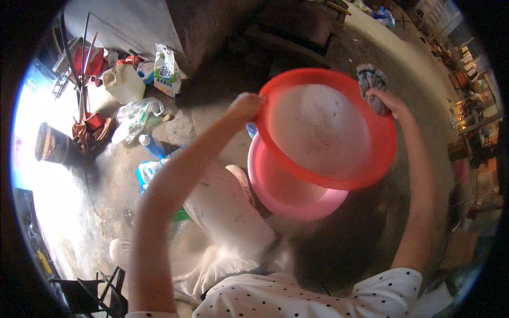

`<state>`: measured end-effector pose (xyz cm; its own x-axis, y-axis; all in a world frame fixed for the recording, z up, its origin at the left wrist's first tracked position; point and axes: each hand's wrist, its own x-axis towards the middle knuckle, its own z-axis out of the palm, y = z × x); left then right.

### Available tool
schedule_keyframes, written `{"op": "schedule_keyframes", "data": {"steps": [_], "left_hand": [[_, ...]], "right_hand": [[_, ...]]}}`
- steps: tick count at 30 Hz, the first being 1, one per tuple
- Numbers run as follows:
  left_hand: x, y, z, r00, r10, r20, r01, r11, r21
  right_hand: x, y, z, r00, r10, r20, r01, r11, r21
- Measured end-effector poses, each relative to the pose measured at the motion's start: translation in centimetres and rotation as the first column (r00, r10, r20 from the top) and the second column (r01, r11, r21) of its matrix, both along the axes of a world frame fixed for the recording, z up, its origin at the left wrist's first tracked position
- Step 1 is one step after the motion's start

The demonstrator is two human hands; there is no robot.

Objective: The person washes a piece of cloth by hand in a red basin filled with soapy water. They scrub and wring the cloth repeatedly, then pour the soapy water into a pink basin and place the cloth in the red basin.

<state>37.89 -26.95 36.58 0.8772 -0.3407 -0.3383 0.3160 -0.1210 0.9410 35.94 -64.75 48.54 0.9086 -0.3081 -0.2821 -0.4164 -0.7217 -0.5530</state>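
Observation:
A red plastic basin [383, 155] is held up in the air, tilted, with foamy, cloudy liquid [318, 123] in it. My left hand [248, 106] grips its left rim. At the right rim, my right hand [387, 101] clutches a crumpled wet grey cloth [372, 77] together with the basin's edge. Below the red basin stands a pink plastic basin [258, 181], partly hidden by it. Its inside looks pinkish; whether it holds water is hard to tell.
On the floor to the left lie a blue bottle with a white cap [153, 146], a clear plastic bag [137, 117], a white jerrycan [124, 84] and a detergent bag [166, 71]. A dark bucket [53, 144] stands farther left. A black folding stool [85, 292] is at lower left.

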Motion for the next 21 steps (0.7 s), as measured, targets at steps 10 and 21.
{"op": "schedule_keyframes", "data": {"steps": [10,21], "left_hand": [[1.2,-8.4,-17.0,0.939,-0.174,0.296,0.01,0.876,0.483],[3.3,-13.9,-19.2,0.964,0.255,-0.069,-0.211,0.901,0.378]], "right_hand": [[2.1,-3.8,-7.8,0.964,-0.11,-0.242,0.102,0.994,-0.044],[4.5,-6.9,-11.3,0.983,-0.125,-0.135,0.106,0.985,-0.137]]}}
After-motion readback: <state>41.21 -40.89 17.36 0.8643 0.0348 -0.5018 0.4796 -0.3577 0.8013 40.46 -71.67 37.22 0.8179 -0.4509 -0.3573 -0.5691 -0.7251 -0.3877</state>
